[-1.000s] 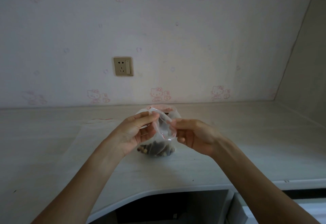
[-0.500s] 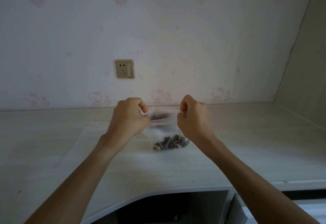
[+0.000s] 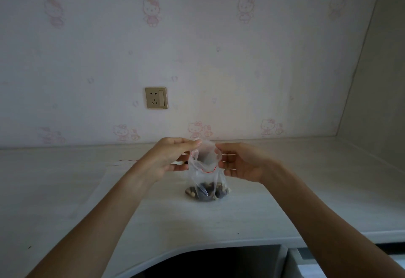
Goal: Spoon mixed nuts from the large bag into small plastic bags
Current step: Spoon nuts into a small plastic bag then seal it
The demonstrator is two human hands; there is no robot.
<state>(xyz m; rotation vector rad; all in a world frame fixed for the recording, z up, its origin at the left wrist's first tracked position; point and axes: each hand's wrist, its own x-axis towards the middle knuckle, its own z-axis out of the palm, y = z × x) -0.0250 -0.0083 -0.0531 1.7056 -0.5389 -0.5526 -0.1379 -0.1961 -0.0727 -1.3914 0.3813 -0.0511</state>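
A small clear plastic bag (image 3: pixel 206 177) with a red zip line stands on the pale desk (image 3: pixel 285 201), its bottom filled with dark and light mixed nuts (image 3: pixel 207 192). My left hand (image 3: pixel 168 157) pinches the left side of the bag's mouth. My right hand (image 3: pixel 241 161) holds the right side of the mouth with thumb and fingertips. The mouth is spread into a round opening between my hands. No spoon and no large bag are in view.
A flat transparent plastic sheet or bag (image 3: pixel 96 190) lies on the desk to the left, with a red line at its far edge. A wall socket (image 3: pixel 156 97) sits on the wallpapered wall. The desk's curved front edge (image 3: pixel 197 247) borders a dark gap.
Half a second ago my fists pulled the bag's top flat and taut. Now both hands have turned palm-inward and the mouth is spread round and open.
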